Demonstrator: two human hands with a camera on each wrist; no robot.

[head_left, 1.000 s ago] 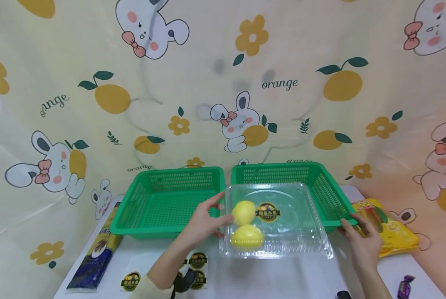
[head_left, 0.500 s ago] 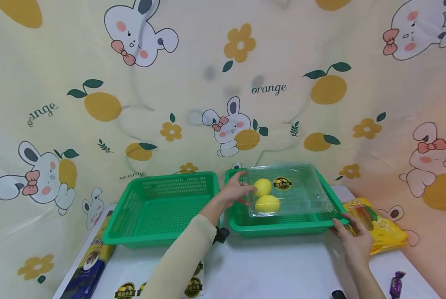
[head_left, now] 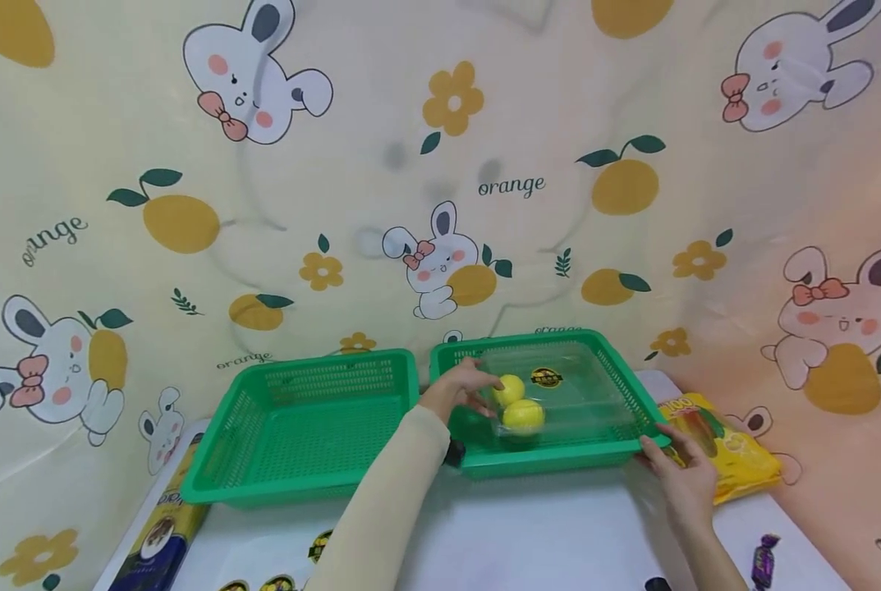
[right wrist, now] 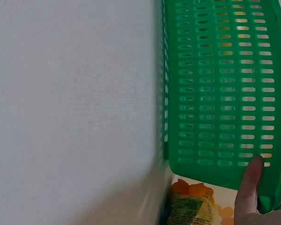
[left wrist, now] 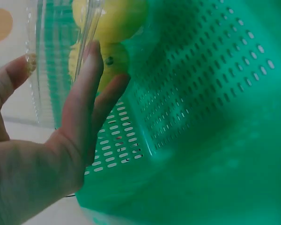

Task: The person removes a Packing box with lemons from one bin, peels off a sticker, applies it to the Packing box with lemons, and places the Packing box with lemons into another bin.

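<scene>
A clear plastic box (head_left: 588,390) with two lemons (head_left: 523,417) at its left end and a round black-and-gold sticker (head_left: 547,377) on its lid is low within the right green basket (head_left: 558,461). My left hand (head_left: 464,384) pinches the box's left side; in the left wrist view the thumb is on one side of the clear wall and the fingers (left wrist: 86,89) on the other. With my right hand (head_left: 682,474) I hold the basket's front right corner, the thumb (right wrist: 249,180) pressed on its slotted wall in the right wrist view.
Another green basket (head_left: 300,491) stands to the left. Beside it lies a blue-and-gold packet (head_left: 155,533). A yellow snack bag (head_left: 743,460) is right of my right hand, with a purple wrapped candy (head_left: 763,562) nearer. Round stickers (head_left: 277,583) lie at the front left.
My left hand has carried the clear box with the lemons away from me and down into the right basket. The right hand keeps hold of the basket corner. The head view has shifted.
</scene>
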